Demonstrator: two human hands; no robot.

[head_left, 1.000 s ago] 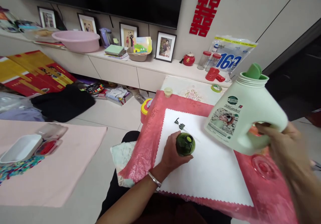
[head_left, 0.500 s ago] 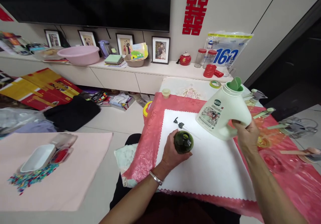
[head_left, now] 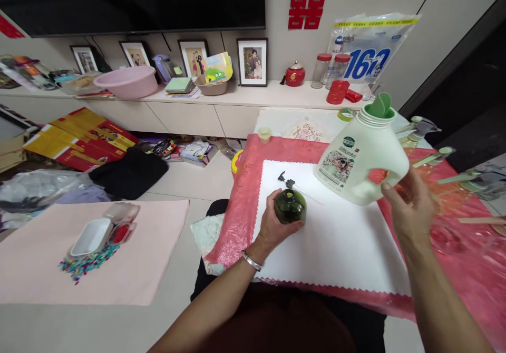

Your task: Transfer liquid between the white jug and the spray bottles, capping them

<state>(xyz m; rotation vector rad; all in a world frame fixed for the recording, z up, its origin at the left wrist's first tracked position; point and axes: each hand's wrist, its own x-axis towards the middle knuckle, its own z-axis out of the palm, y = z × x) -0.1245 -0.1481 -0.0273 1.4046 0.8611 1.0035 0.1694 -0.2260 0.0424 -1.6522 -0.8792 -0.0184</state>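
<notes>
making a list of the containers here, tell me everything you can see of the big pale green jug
The pale green jug looks like plastic, with a broad body, a ridged neck and a looped handle. It is uncapped, a brighter green spout piece rising inside. The front label shows a dark green emblem, lettering and a flowery picture. It appears to stand upright at the far right corner of the white mat. The right hand is open by the handle; whether they touch is unclear.

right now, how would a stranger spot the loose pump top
On the red-covered table, find the white mat. The pump top lies there just beyond the dark green bottle, set apart by its black hooked spout and thin pale tube.
</notes>
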